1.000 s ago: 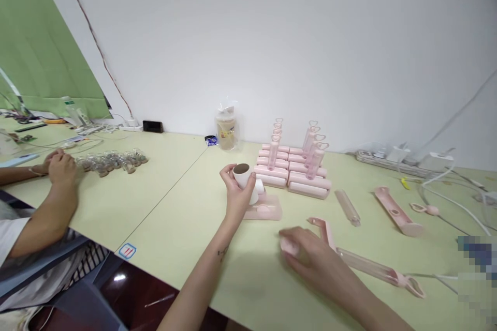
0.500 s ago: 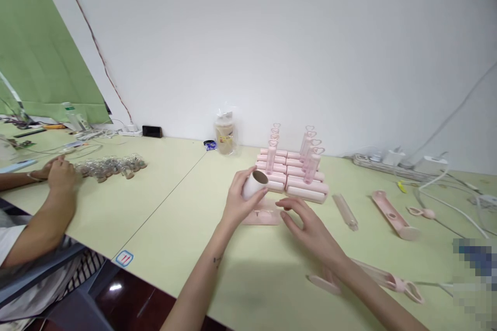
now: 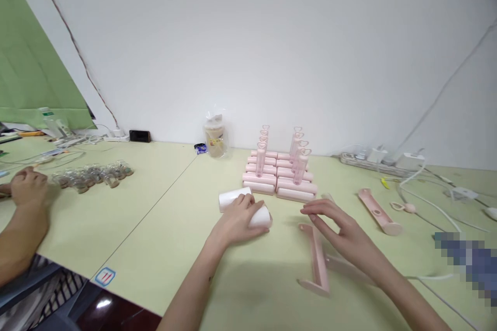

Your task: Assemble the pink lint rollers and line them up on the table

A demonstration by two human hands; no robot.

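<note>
My left hand [image 3: 237, 223] is closed over a white roll [image 3: 259, 217] low on the table, a bit of pink showing at its right end. Another white roll [image 3: 234, 198] lies just behind those fingers. My right hand [image 3: 341, 227] hovers to the right, fingers stretched out and holding nothing. Below it lies an empty pink roll holder [image 3: 319, 258] with upturned ends. A pale tube under my right forearm is mostly hidden.
Pink roller units with heart-topped handles [image 3: 297, 181] stand in two rows behind. Another pink holder [image 3: 378, 211], cables and a power strip [image 3: 373, 165] are to the right. On the left, a co-worker's hand [image 3: 29, 186] rests near small glass jars [image 3: 93, 176].
My left hand has lowered and turned the tilted white roll down to the table. The right hand has moved right relative to the holders. The camera view has shifted slightly.
</note>
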